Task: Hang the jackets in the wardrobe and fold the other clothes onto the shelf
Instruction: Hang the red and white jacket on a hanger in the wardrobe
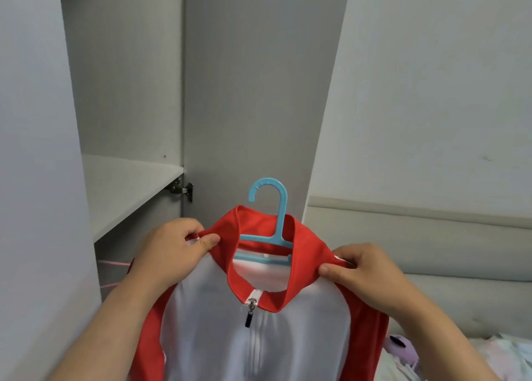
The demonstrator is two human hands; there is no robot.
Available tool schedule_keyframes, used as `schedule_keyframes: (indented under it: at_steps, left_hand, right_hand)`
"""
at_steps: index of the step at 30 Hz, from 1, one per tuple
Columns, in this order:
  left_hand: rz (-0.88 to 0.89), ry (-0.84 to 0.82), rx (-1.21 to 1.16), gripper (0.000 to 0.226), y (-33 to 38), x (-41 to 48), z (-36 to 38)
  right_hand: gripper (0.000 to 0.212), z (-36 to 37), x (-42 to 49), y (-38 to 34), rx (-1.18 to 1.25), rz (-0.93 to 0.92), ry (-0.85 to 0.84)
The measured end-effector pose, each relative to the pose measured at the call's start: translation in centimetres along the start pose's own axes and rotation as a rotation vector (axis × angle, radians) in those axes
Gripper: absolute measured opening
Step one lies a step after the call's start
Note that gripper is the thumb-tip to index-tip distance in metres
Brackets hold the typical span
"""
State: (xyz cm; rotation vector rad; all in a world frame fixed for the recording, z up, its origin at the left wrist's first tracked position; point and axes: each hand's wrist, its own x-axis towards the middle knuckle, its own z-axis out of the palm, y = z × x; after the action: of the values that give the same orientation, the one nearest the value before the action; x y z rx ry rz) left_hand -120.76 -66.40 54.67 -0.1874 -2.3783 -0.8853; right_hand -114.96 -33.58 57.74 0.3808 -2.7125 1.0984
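I hold up a red and white zip jacket (218, 317) in front of the open wardrobe. A light blue plastic hanger (275, 208) sits inside it, its hook sticking up out of the red collar. My left hand (172, 248) pinches the left shoulder of the jacket. My right hand (359, 268) pinches the right shoulder. The zip is closed up to the collar, with a dark puller hanging down.
A white wardrobe shelf (126, 190) lies to the left, with a door hinge (182, 189) at its corner. Pink hanger parts (110, 265) show below the shelf. The open wardrobe door (259, 93) stands behind the jacket. A bed headboard (431, 251) and pastel clothes (431, 354) lie at right.
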Motion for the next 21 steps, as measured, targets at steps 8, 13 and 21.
schedule_keyframes:
  at_steps: [8, 13, 21]
  left_hand:
    - [-0.059, -0.057, -0.005, 0.036, -2.3, -2.6, 2.2]
    - [-0.051, -0.075, 0.015, 0.05, -5.7, -3.2, 3.6]
    - [-0.054, 0.071, 0.131, 0.037, -10.9, -3.9, 6.0]
  right_hand:
    - [0.033, 2.9, 1.3, 3.1, -0.013, -0.029, -0.055]
    - [0.025, 6.0, 2.9, 4.3, 0.043, 0.029, -0.073]
    - [0.024, 12.0, 6.6, 5.0, 0.044, 0.056, -0.09]
